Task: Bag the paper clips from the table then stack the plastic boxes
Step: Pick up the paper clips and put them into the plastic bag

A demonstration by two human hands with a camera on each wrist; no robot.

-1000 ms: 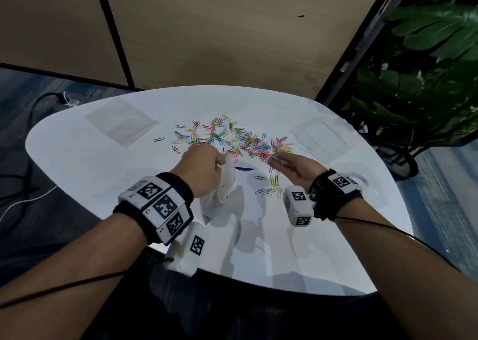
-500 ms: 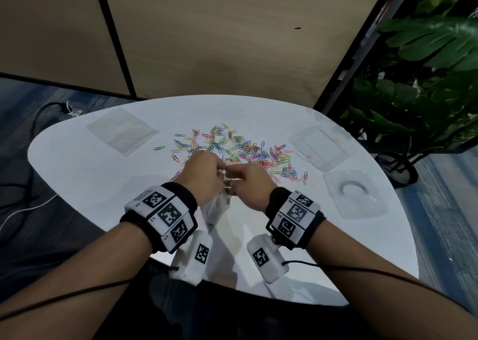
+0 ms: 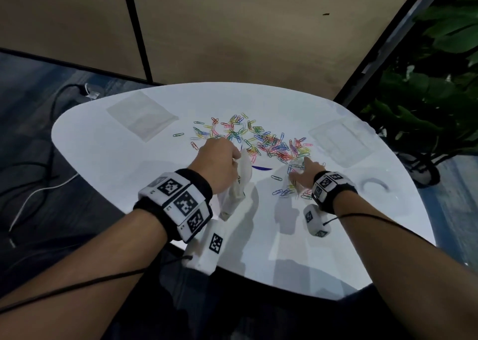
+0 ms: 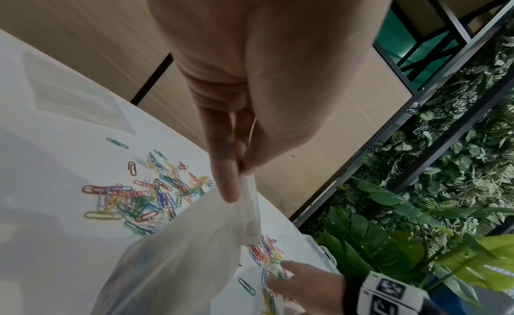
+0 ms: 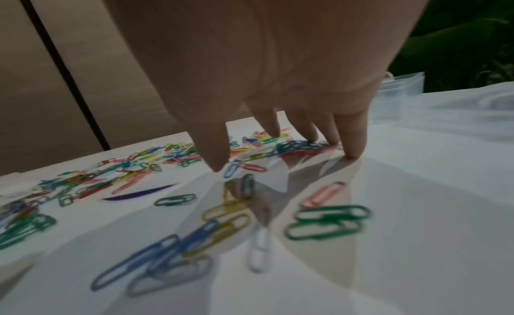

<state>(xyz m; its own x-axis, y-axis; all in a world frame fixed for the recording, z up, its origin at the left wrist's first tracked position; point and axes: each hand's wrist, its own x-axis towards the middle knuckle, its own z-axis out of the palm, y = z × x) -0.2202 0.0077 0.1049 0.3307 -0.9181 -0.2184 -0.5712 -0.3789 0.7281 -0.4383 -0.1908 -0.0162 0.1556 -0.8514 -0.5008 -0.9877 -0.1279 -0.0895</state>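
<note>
Two hands over scattered paper clips (image 3: 261,140)
My left hand (image 3: 217,167) pinches the bag (image 3: 236,187); my right hand (image 3: 305,175) spreads, fingertips (image 5: 353,151) on the tabletop (image 3: 124,164).

The light is dim and cool. Soft shadows fan out beneath the right hand's fingers (image 5: 354,141) on the glossy white table (image 3: 116,164). Paper clips (image 5: 328,220) nearest the wrist camera smear with motion blur. Wide-angle distortion bends the edges of every view.

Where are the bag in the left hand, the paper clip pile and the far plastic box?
bag (image 4: 194,242): left wrist view, on its translucent side below the pinched rim.
paper clip pile (image 3: 269,140): head view, on the dense middle.
far plastic box (image 3: 338,140): head view, on its clear lid.
</note>
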